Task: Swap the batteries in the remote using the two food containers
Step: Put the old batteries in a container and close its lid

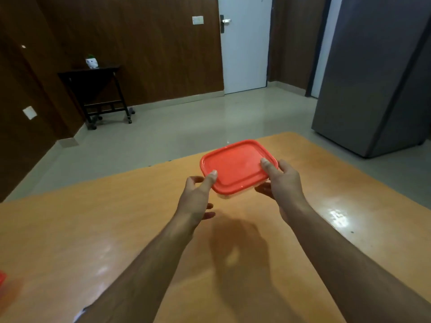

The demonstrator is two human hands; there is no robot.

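A food container with an orange-red lid (236, 166) hangs above the wooden table (116, 229), held from both sides. My left hand (198, 197) grips its near left corner, thumb on the lid. My right hand (281, 180) grips the right edge, thumb on top and fingers under the clear base. What lies inside the container is hidden. A red sliver of another object (2, 277) shows at the left edge of the view. No remote or batteries are visible.
The table's far edge runs just beyond the container. Past it lies a pale floor, a grey refrigerator (377, 85) at the right, a white door (245, 47) and a dark wheeled side table (98, 94) with a small potted plant at the left.
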